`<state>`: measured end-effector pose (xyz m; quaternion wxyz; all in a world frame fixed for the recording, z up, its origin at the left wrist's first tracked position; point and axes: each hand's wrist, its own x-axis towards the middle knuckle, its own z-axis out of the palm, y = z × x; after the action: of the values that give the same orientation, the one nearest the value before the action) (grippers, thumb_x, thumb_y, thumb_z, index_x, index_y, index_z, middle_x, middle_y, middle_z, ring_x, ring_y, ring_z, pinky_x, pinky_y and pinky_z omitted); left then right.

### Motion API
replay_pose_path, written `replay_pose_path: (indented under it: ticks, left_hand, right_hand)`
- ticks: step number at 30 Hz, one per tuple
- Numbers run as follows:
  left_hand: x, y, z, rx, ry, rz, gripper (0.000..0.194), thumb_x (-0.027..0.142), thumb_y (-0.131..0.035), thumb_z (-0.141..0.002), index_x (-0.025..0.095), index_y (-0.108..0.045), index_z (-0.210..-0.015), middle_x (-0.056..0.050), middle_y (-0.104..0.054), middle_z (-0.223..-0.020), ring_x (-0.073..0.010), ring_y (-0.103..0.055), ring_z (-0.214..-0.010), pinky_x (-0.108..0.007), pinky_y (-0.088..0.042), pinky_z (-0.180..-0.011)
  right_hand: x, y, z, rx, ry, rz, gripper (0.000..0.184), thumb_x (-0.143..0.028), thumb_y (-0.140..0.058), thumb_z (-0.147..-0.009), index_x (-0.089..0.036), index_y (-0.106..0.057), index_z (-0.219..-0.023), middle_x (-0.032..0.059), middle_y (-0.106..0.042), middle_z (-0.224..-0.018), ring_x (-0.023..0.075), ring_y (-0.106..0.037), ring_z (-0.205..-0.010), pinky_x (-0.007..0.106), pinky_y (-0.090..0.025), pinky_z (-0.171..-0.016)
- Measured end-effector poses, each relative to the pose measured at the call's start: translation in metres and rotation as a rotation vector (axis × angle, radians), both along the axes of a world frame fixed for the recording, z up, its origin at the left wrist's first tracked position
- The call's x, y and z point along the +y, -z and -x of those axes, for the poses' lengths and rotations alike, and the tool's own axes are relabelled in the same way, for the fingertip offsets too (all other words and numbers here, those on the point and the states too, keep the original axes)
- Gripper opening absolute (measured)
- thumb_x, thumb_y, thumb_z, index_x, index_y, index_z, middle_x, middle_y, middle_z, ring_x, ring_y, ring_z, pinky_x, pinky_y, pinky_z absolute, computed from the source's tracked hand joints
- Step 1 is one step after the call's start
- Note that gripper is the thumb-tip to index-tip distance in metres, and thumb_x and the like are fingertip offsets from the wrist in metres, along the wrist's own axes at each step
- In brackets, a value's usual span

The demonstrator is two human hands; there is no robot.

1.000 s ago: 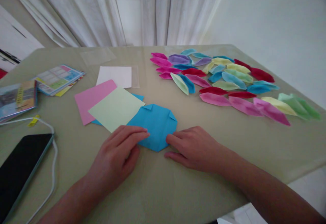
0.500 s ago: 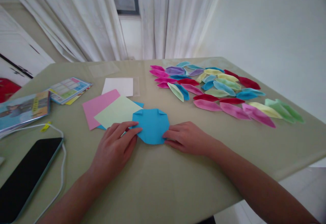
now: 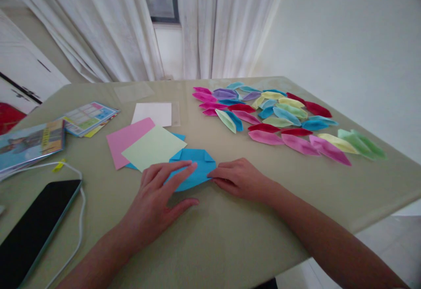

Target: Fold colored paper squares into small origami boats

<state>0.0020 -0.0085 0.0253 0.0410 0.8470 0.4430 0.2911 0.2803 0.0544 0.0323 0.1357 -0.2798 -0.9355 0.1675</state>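
A blue sheet of origami paper (image 3: 194, 175) with folded corners along its far edge lies on the table in front of me. My right hand (image 3: 237, 177) pinches its right edge between thumb and fingers. Over the left part of the paper reaches my left hand (image 3: 164, 188), its fingers stretched out and its thumb apart, covering that side. Just beyond the left hand, a pale green square sheet (image 3: 153, 148) overlaps a pink sheet (image 3: 126, 142), with blue paper showing beneath.
Several folded paper pieces (image 3: 272, 122) in many colours cover the right back of the table (image 3: 204, 245). A white sheet (image 3: 153, 113) lies behind the squares. Booklets (image 3: 33, 142), a phone (image 3: 42, 223) and a white cable (image 3: 82, 210) occupy the left.
My left hand has let go of the paper's left edge, opened and moved right over it. The blue paper now looks shorter from front to back and tilted. My right hand stays at its edge.
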Motion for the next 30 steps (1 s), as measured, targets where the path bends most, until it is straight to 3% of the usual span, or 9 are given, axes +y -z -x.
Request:
replay_pose_path:
  ticks: [3, 6, 10, 14, 17, 20, 23, 27, 30]
  left_hand:
    - [0.014, 0.003, 0.01, -0.145, -0.071, 0.191, 0.075, 0.047, -0.075, -0.094, 0.027, -0.038, -0.157, -0.014, -0.054, -0.154, -0.0324, -0.052, -0.139, -0.053, -0.046, -0.113]
    - [0.024, 0.013, 0.016, -0.343, -0.159, 0.319, 0.049, 0.046, -0.069, -0.098, 0.025, -0.053, -0.14, -0.012, -0.059, -0.148, -0.0294, -0.06, -0.132, -0.05, -0.054, -0.107]
    - [0.027, 0.016, 0.016, -0.455, -0.191, 0.306, 0.027, 0.044, -0.059, -0.103, 0.023, -0.067, -0.119, -0.011, -0.066, -0.134, -0.0273, -0.064, -0.124, -0.046, -0.055, -0.104]
    - [0.025, 0.006, 0.012, -0.54, -0.183, 0.289, 0.027, 0.045, -0.059, -0.103, 0.022, -0.073, -0.107, -0.01, -0.068, -0.127, -0.0252, -0.068, -0.114, -0.036, -0.062, -0.088]
    - [0.021, 0.0, 0.008, -0.575, -0.167, 0.274, 0.029, 0.046, -0.064, -0.1, 0.022, -0.074, -0.09, -0.009, -0.07, -0.127, -0.0251, -0.069, -0.114, -0.035, -0.062, -0.088]
    - [0.015, -0.003, 0.003, -0.587, -0.164, 0.231, 0.03, 0.043, -0.068, -0.098, 0.022, -0.072, -0.077, -0.008, -0.07, -0.13, -0.0259, -0.07, -0.115, -0.039, -0.061, -0.093]
    - [0.009, -0.004, -0.004, -0.642, -0.153, 0.169, 0.024, 0.036, -0.072, -0.096, 0.023, -0.072, -0.076, -0.008, -0.071, -0.129, -0.0256, -0.07, -0.117, -0.039, -0.062, -0.093]
    - [0.004, -0.005, -0.01, -0.745, -0.164, 0.163, 0.013, 0.03, -0.075, -0.094, 0.024, -0.077, -0.083, -0.006, -0.073, -0.123, -0.023, -0.072, -0.112, -0.033, -0.063, -0.084]
    - [0.003, -0.003, -0.013, -0.853, -0.204, 0.204, 0.013, 0.034, -0.077, -0.092, 0.022, -0.076, -0.087, -0.006, -0.076, -0.112, -0.0218, -0.074, -0.103, -0.033, -0.064, -0.081]
  right_hand:
    - [0.008, -0.002, -0.002, 0.146, 0.104, 0.139, 0.017, -0.024, -0.06, -0.104, -0.018, -0.076, -0.107, 0.0048, -0.078, -0.095, 0.0157, -0.069, -0.082, 0.026, -0.043, -0.073]
    - [0.012, -0.005, -0.001, 0.283, 0.241, 0.334, 0.018, -0.028, -0.063, -0.103, -0.017, -0.075, -0.096, 0.0005, -0.072, -0.078, 0.0128, -0.063, -0.066, 0.025, -0.043, -0.065]
    - [0.013, -0.003, 0.0, 0.456, 0.309, 0.579, 0.025, -0.039, -0.064, -0.103, -0.017, -0.074, -0.095, -0.0006, -0.067, -0.077, 0.0128, -0.061, -0.066, 0.024, -0.046, -0.063]
    - [0.017, 0.002, 0.0, 0.575, 0.308, 0.634, 0.031, -0.048, -0.072, -0.097, -0.017, -0.076, -0.091, 0.0014, -0.061, -0.09, 0.012, -0.058, -0.072, 0.024, -0.047, -0.063]
    - [0.018, 0.004, 0.001, 0.62, 0.324, 0.686, 0.038, -0.056, -0.075, -0.092, -0.018, -0.076, -0.088, 0.0036, -0.058, -0.101, 0.0136, -0.059, -0.081, 0.024, -0.05, -0.066]
    - [0.017, 0.004, 0.003, 0.661, 0.34, 0.715, 0.04, -0.059, -0.074, -0.092, -0.02, -0.078, -0.089, 0.0077, -0.058, -0.12, 0.021, -0.062, -0.11, 0.031, -0.056, -0.086]
    - [0.015, 0.002, 0.005, 0.692, 0.322, 0.762, 0.036, -0.057, -0.078, -0.09, -0.021, -0.079, -0.092, 0.0096, -0.056, -0.135, 0.0258, -0.058, -0.13, 0.041, -0.053, -0.105]
    - [0.012, 0.002, 0.006, 0.736, 0.283, 0.843, 0.033, -0.053, -0.081, -0.088, -0.021, -0.079, -0.095, 0.011, -0.057, -0.142, 0.0261, -0.061, -0.13, 0.044, -0.053, -0.107]
    - [0.011, 0.004, 0.008, 0.767, 0.25, 0.864, 0.03, -0.046, -0.087, -0.084, -0.019, -0.077, -0.09, 0.0108, -0.062, -0.139, 0.023, -0.067, -0.117, 0.038, -0.057, -0.096]
